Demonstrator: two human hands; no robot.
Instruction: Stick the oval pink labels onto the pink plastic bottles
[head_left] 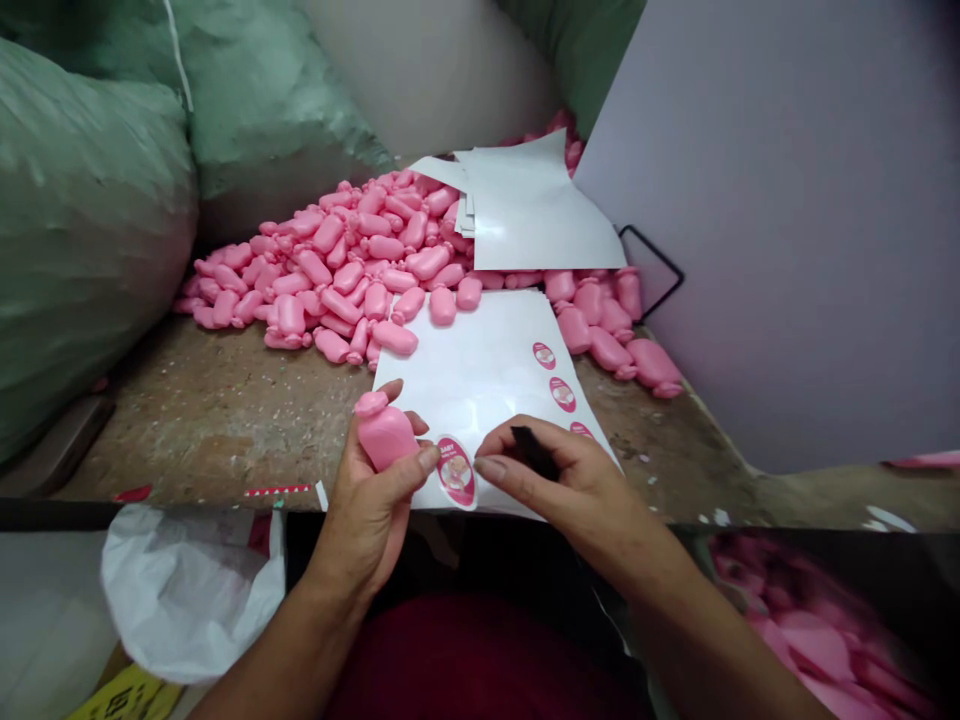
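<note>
I have the left hand (379,505) wrapped around a pink bottle (386,437), neck tilted up and leftward, above the bench's near edge. The right hand (581,485) is curled around a small dark piece (534,452), its thumb and forefinger brought close together. Between the hands I see an oval label (456,472), the left thumb at its edge; I can't tell whether the right fingertips pinch it. Beneath, a label sheet (465,375) reaches the near edge of the bench (187,400), more ovals along its right side. The bottle pile (360,250) spreads toward the far edge, under a white sheet (536,215).
</note>
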